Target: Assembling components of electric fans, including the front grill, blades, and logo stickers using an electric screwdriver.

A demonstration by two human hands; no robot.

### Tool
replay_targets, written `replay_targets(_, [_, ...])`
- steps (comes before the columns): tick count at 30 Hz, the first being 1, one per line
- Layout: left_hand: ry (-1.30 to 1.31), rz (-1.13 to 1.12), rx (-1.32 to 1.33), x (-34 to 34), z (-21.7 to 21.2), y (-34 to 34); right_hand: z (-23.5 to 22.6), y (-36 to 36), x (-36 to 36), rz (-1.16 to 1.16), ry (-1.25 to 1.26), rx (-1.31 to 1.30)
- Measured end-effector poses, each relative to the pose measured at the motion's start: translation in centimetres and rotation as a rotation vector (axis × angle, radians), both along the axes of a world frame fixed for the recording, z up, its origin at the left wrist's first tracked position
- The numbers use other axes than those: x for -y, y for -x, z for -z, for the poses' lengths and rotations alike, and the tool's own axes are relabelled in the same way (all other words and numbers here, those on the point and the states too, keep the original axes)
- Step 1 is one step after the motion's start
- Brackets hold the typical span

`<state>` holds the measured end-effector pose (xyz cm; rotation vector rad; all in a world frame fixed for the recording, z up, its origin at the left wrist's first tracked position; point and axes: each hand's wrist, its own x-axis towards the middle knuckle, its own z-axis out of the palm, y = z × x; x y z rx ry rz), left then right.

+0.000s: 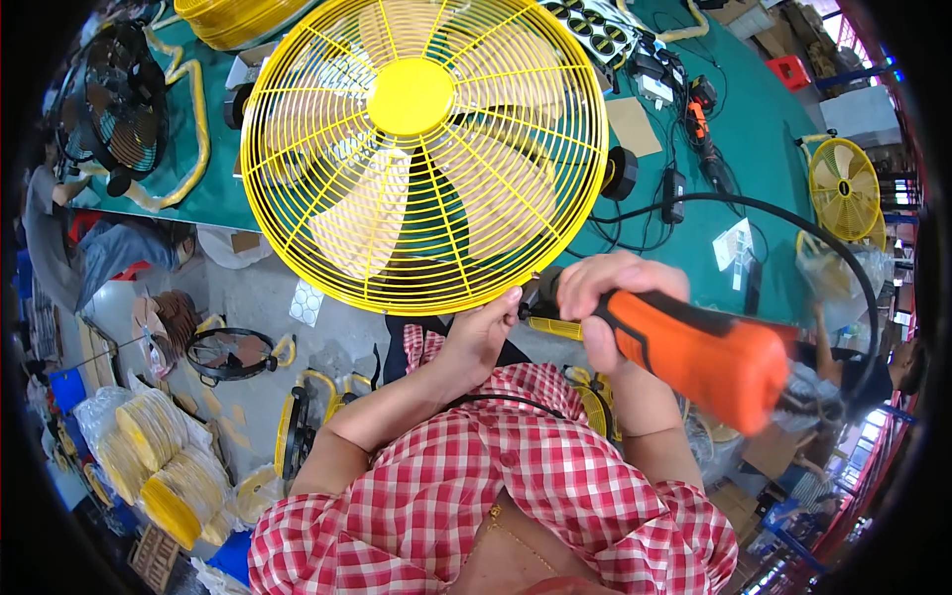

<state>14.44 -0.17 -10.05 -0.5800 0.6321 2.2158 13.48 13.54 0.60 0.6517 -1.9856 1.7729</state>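
Mid-frame, the left hand (481,335) pinches a round yellow wire guard (412,97), seemingly bracing it (the right hand (613,290) grips an orange-and-black plastic driver (694,359)).

A red-and-white checked top (436,496) is worn with a gold necklace (495,513).

Your fan cage (412,96) looks like shiny metal wire, your power tool (684,357) like smooth plastic, your shirt (446,456) like dull cloth.
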Motion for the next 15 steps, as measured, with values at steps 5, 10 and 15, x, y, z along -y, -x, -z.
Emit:
replay_targets(5, [0.032,0.274,-0.023,1.6,0.7,0.7,0.9,-0.3,-0.6,0.06,0.341,0.086])
replay_targets(10, [0.015,0.466,-0.2,2.8,-3.3,1.9,-2.8,-1.7,-4.0,0.08,0.601,-0.087])
replay_targets(15, [0.017,0.619,-0.371,1.7,-7.5,5.4,-5.3,-3.0,-6.2,0.144,0.561,-0.218])
